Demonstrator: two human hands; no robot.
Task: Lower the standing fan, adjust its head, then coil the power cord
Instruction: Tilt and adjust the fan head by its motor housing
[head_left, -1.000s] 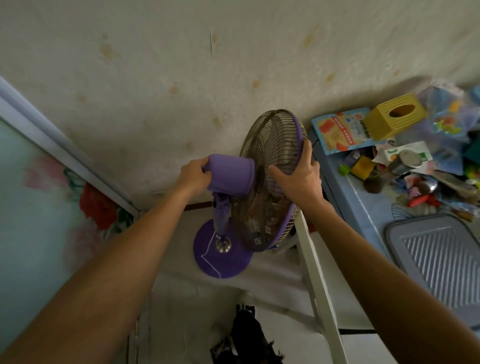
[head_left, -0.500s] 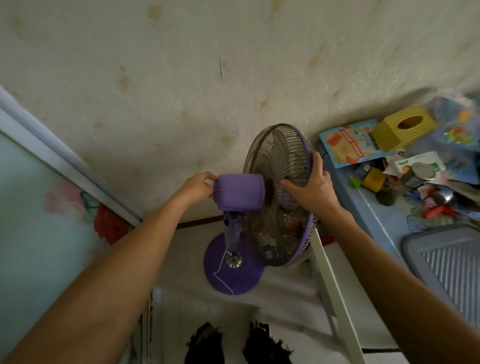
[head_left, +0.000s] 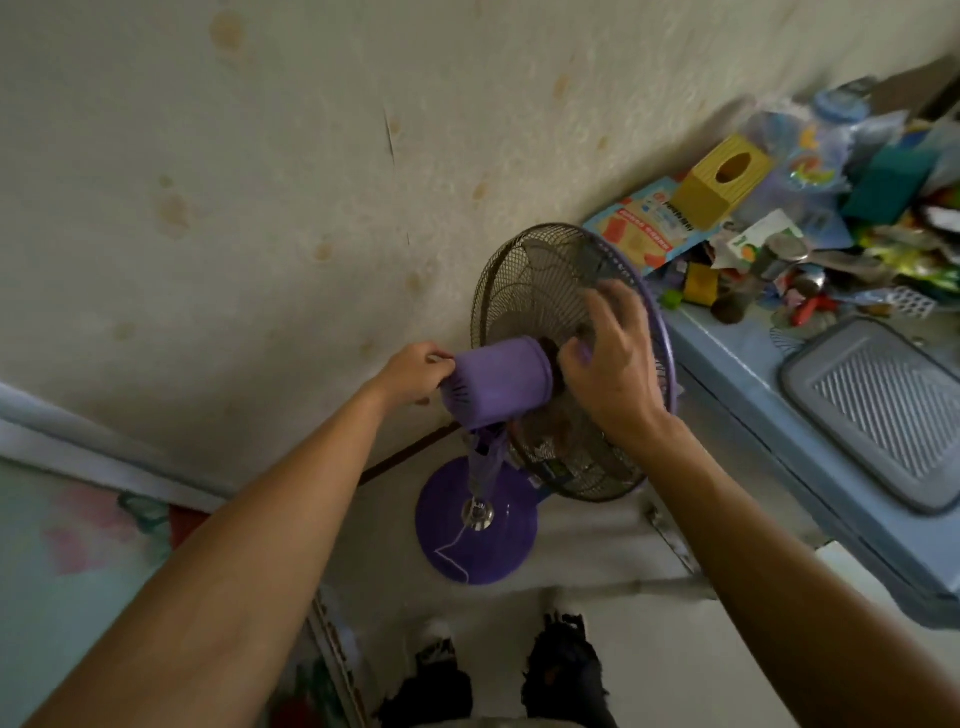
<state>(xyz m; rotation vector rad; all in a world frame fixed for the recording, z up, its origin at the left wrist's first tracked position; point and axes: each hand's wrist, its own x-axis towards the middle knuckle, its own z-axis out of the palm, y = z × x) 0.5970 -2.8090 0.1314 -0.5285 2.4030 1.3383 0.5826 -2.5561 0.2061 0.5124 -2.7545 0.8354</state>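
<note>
A purple standing fan stands by the wall, its round base (head_left: 498, 540) on the floor and its short pole (head_left: 485, 462) under the head. My left hand (head_left: 415, 371) grips the rear end of the purple motor housing (head_left: 498, 379). Blurred with motion, my right hand (head_left: 613, 364) lies against the back of the wire grille (head_left: 530, 280) beside the housing, fingers loosely bent and off the purple rim. A thin white cord (head_left: 452, 551) trails over the base.
Close on the fan's right is a blue table (head_left: 727, 374) carrying a yellow tissue box (head_left: 722, 182), a grey tray (head_left: 878, 410) and several small items. A white rail (head_left: 670, 540) slants beneath the grille. My feet (head_left: 561, 670) stand just before the base.
My right hand has left the grille's rim and shifted inward toward the motor housing. The left hand keeps its hold on the housing.
</note>
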